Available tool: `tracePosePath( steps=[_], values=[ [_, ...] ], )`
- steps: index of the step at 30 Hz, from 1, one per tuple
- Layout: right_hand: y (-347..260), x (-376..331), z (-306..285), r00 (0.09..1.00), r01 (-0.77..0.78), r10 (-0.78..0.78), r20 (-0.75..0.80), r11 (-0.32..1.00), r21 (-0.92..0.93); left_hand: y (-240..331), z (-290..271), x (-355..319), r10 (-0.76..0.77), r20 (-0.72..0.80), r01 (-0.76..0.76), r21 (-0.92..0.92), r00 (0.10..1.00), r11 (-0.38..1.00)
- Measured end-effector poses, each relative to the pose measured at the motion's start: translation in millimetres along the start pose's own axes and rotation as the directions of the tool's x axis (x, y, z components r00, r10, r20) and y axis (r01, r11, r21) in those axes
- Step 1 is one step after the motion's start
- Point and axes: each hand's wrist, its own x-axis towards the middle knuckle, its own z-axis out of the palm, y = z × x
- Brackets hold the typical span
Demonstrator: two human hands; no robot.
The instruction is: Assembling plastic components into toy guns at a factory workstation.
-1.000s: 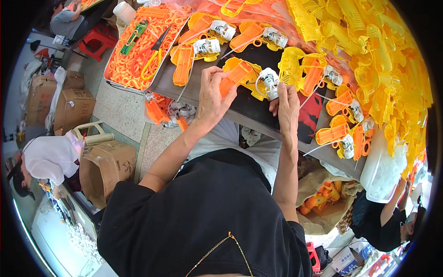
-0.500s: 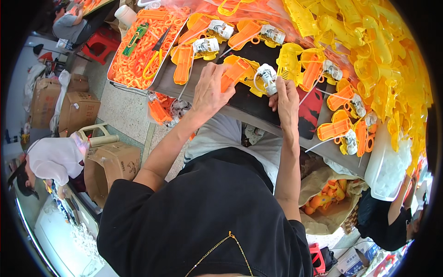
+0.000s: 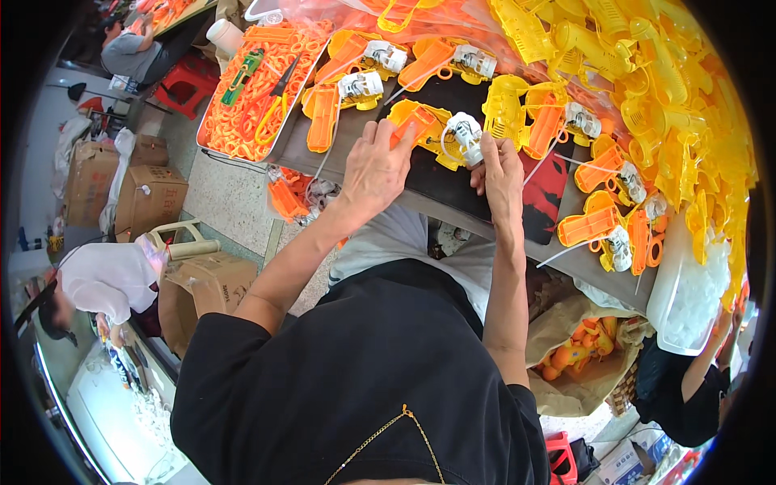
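Note:
In front of me lies a yellow toy-gun half shell (image 3: 436,121) with an orange handle piece (image 3: 413,124) at its left end. My left hand (image 3: 376,166) is closed on that orange piece, fingertips over its lower left part. A white motor unit (image 3: 465,136) with thin wires sits tilted at the shell's right end. My right hand (image 3: 503,171) pinches its right side between thumb and fingers; the exact grip is partly hidden. Just right of it rests an open yellow half shell (image 3: 506,111).
Several similar part-built toys (image 3: 360,87) line the table's back and right. A tray (image 3: 257,101) of orange parts holds green-handled cutters (image 3: 242,78) and yellow-handled pliers (image 3: 271,121). Yellow shells (image 3: 655,89) heap at right, above a white tub (image 3: 687,303). A paper sack (image 3: 566,388) stands below.
My left hand has shifted slightly, now covering more of the orange handle piece. The right hand keeps its pinch on the motor unit. The whole view has moved a little.

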Motion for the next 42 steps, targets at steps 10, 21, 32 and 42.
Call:
tracePosePath(
  steps=[10, 21, 32, 42],
  values=[
    [-18.9, 6.4, 0.0, 0.979, 0.176, -0.198, -0.056, 0.946, -0.271, 9.5, -15.4, 70.4, 0.41, -0.042, -0.411, -0.181, 0.911, 0.894],
    [0.7, -23.9, -11.6, 0.821, 0.455, -0.538, 0.191, 0.415, -0.788, -25.1, 8.0, 61.8, 0.079, 0.016, -0.039, -0.765, 0.997, 0.642],
    [1.6, -63.2, 35.1, 0.622, 0.746, -0.531, 0.576, 0.178, -0.642, -30.5, 32.8, 52.4, 0.096, -0.018, -0.076, -0.76, 0.995, 0.645],
    [-6.0, -5.6, 30.9, 0.756, 0.493, -0.636, 0.155, 0.398, -0.773, -34.4, 29.7, 49.0, 0.142, -0.069, -0.147, -0.723, 0.988, 0.675]
  ],
)
